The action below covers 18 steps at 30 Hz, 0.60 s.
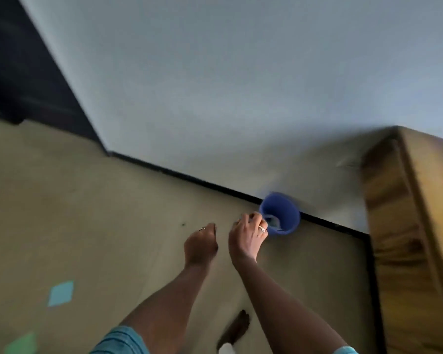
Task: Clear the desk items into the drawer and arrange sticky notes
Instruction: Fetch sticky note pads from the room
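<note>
A small blue bin stands on the tan floor against the wall, and something pale lies inside it. My right hand hovers at the bin's near rim with its fingers curled; blur hides whether it pinches anything. Just left of it, my left hand is held up with the fingers curled under, and nothing shows in it. A blue sticky note and a green sticky note lie at the lower left. No drawer is visible.
A wooden cabinet stands at the right, close to the bin. The grey wall with a black skirting runs behind. A dark doorway is at the upper left. A dark object lies on the floor between my forearms.
</note>
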Each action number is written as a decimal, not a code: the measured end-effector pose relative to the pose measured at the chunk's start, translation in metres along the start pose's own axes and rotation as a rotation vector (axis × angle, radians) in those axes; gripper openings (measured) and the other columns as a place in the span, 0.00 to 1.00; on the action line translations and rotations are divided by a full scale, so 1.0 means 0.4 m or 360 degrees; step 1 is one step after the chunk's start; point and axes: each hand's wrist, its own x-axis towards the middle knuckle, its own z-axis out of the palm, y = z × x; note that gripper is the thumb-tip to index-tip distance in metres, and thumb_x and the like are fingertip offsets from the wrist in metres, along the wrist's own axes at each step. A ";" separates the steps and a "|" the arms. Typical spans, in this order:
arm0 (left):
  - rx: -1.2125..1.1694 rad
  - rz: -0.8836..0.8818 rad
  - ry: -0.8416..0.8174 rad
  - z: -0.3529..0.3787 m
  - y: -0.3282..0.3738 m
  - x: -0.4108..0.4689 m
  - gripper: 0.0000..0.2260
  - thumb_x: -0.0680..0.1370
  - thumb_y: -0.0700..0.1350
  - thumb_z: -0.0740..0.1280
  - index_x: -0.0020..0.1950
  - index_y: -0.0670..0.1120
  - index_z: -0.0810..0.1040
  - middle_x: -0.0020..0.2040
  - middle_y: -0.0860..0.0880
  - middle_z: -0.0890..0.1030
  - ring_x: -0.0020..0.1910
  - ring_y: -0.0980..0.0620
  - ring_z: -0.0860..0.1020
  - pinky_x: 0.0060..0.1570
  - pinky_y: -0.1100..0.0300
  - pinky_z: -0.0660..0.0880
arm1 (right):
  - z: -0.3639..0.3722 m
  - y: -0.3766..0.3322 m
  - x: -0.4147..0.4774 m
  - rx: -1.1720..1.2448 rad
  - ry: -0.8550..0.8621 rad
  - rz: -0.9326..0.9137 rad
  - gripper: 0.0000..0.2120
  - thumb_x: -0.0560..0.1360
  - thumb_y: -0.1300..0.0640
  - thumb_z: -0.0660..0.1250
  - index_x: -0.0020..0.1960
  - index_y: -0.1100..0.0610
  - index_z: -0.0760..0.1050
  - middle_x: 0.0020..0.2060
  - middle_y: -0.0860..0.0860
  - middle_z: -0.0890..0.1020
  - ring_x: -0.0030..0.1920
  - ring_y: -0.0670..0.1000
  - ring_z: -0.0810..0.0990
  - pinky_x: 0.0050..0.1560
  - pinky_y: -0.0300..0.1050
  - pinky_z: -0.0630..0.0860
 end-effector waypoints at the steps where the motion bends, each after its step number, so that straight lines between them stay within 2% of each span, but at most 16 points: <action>1: -0.0084 -0.0150 -0.0092 -0.012 -0.065 -0.023 0.07 0.77 0.40 0.62 0.50 0.47 0.79 0.40 0.46 0.84 0.40 0.46 0.84 0.35 0.57 0.78 | 0.035 -0.046 -0.036 -0.0019 -0.0046 -0.0061 0.12 0.77 0.61 0.58 0.58 0.62 0.74 0.61 0.60 0.70 0.62 0.62 0.67 0.59 0.54 0.64; 3: -0.0188 -0.0359 -0.0072 -0.023 -0.190 -0.064 0.13 0.81 0.42 0.53 0.61 0.48 0.74 0.55 0.45 0.82 0.55 0.44 0.80 0.49 0.54 0.75 | 0.102 -0.136 -0.098 -0.0060 -0.0125 -0.0188 0.13 0.77 0.61 0.57 0.59 0.60 0.74 0.61 0.59 0.69 0.62 0.61 0.66 0.60 0.52 0.63; 5: -0.0215 -0.0528 -0.0072 -0.035 -0.288 -0.100 0.15 0.82 0.41 0.52 0.65 0.49 0.71 0.59 0.46 0.80 0.59 0.45 0.78 0.53 0.55 0.74 | 0.156 -0.207 -0.154 -0.0062 -0.0171 -0.0293 0.13 0.77 0.62 0.57 0.59 0.60 0.74 0.61 0.59 0.70 0.61 0.61 0.66 0.59 0.52 0.63; 9: -0.0284 -0.0870 -0.0102 -0.029 -0.471 -0.185 0.15 0.81 0.40 0.53 0.64 0.48 0.71 0.59 0.46 0.80 0.58 0.45 0.78 0.52 0.55 0.74 | 0.284 -0.317 -0.268 -0.0246 -0.0334 -0.0595 0.14 0.79 0.61 0.56 0.62 0.60 0.71 0.61 0.57 0.69 0.61 0.59 0.67 0.57 0.50 0.65; 18: -0.0433 -0.1495 -0.0128 -0.007 -0.801 -0.323 0.14 0.81 0.41 0.54 0.64 0.47 0.72 0.58 0.47 0.80 0.57 0.46 0.78 0.52 0.56 0.73 | 0.544 -0.480 -0.423 -0.0446 -0.0716 -0.0938 0.12 0.79 0.59 0.57 0.60 0.59 0.73 0.62 0.57 0.69 0.62 0.59 0.65 0.60 0.50 0.65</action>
